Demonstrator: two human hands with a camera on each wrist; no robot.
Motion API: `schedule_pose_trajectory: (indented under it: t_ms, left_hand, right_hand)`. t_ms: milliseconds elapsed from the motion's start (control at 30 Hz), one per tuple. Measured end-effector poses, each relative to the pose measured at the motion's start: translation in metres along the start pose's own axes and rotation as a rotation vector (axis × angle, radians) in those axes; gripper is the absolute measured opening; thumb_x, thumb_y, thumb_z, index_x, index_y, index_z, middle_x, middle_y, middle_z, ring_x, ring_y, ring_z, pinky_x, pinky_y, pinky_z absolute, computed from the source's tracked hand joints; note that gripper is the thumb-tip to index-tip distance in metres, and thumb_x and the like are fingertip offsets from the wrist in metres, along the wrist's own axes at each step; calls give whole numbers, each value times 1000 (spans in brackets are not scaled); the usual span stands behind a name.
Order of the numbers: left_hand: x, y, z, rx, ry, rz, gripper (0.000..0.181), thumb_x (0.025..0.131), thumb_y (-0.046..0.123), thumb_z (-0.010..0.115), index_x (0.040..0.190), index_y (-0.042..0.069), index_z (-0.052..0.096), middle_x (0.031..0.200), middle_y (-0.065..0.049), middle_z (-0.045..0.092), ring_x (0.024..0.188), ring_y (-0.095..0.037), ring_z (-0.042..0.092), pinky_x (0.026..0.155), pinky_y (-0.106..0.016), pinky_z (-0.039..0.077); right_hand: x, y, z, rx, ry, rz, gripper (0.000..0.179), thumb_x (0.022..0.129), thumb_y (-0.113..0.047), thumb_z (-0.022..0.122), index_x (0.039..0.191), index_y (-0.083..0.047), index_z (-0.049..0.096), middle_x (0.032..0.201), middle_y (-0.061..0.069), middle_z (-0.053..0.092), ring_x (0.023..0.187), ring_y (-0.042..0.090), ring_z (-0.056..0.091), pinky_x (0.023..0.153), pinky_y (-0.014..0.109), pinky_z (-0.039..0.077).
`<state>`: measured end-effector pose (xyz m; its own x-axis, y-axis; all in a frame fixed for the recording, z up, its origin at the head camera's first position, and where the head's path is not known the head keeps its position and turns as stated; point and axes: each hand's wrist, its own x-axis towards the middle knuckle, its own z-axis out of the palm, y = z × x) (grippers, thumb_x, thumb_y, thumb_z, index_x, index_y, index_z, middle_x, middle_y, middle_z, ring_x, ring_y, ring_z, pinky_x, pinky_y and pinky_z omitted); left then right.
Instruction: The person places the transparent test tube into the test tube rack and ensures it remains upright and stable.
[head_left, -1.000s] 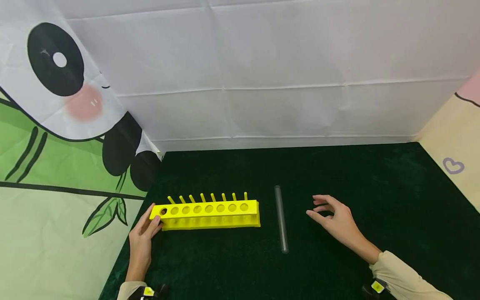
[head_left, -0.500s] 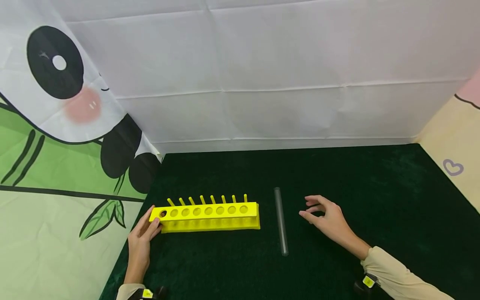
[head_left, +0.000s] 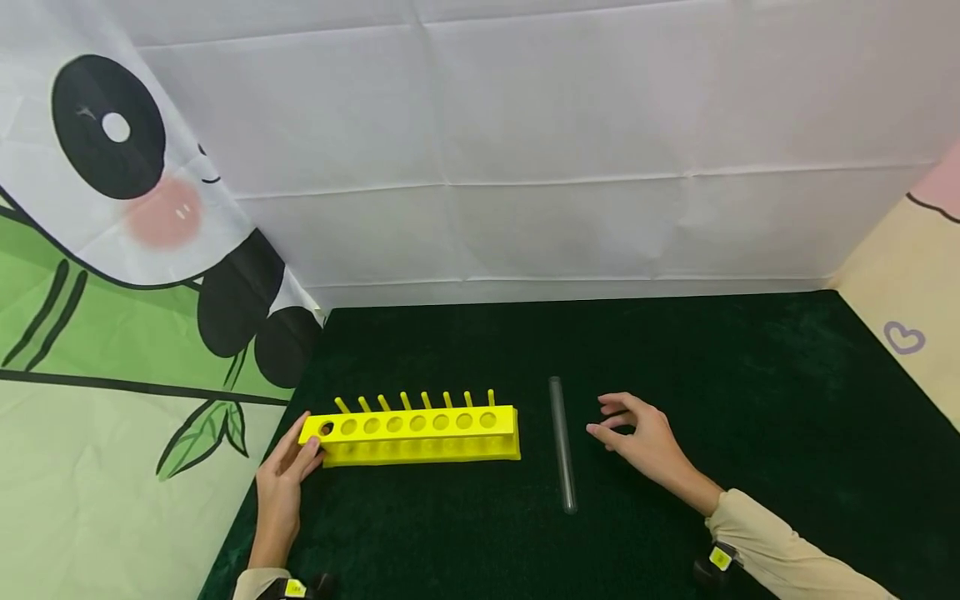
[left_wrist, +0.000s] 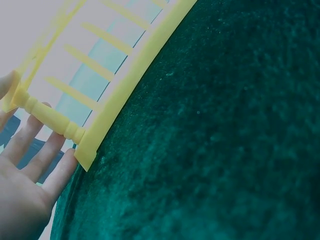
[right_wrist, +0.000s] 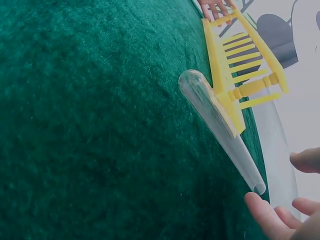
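Note:
A yellow test tube rack stands on the dark green cloth, with a row of holes along its top and short pegs behind. My left hand grips its left end, thumb on the top bar and fingers against the end post. To the right of the rack, a clear glass test tube lies on the cloth, its rounded end toward me. My right hand hovers right of the tube, thumb and fingers apart and holding nothing. In the right wrist view its fingertips appear close to the tube's open end.
The green cloth covers the table up to a white fabric backdrop. A printed panda sheet hangs at the left, and a cream sheet with a heart borders the right edge.
My right hand has moved left, nearer the test tube. The left hand keeps its grip on the rack, and both rack and tube stay in place.

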<state>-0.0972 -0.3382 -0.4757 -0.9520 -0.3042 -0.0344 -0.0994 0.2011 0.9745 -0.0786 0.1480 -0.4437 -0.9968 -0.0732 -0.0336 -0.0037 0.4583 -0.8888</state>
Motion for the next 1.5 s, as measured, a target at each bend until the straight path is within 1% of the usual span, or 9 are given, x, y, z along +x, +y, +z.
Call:
schedule_pose_trajectory:
  t_ms: [200,433,700,967,1200,1500]
  left_hand:
    - [0,1,0,-1,5,-9,53,93,40,57,142,21,46,146,-4,40,114,-7,50,83,-14,48]
    - [1,1,-1,-1,1,-13,52,93,39,58,141,23,47,145,-5,41,112,-5,51,82,-16,49]
    - [1,2,-2,-10,3,-16,54,93,38,59,141,18,48,145,-7,41,108,-3,53,82,-17,50]
    - [1,2,-1,-8,-6,-44,56,91,41,60,141,20,47,145,-6,41,110,-5,52,82,-17,50]
    - [2,3,-3,-22,-11,-38,55,92,39,60,141,19,47,144,-8,41,108,-4,53,82,-18,50]
    - [3,2,-4,-35,-13,-34,54,92,38,60,141,18,47,145,-7,41,107,-3,53,82,-18,50]
  right_hand:
    - [4,-3,7,12,-5,23,55,84,-23,72,129,-3,49,120,19,51,91,24,62,65,28,55]
    - [8,-6,12,13,-3,36,55,83,-23,73,128,-1,49,119,19,52,90,22,62,64,28,55]
    - [12,-9,20,15,-9,64,54,83,-21,73,128,-1,49,118,19,51,89,21,62,64,28,56]
    - [17,-11,26,32,-15,107,55,82,-20,73,129,-1,49,117,18,51,87,22,61,62,29,56]
    - [21,-13,33,41,-30,124,55,82,-19,73,129,-2,49,115,16,51,84,20,60,60,30,56]
    - [24,-17,44,50,-48,140,55,80,-14,74,128,-2,50,113,15,51,78,19,60,58,31,56]
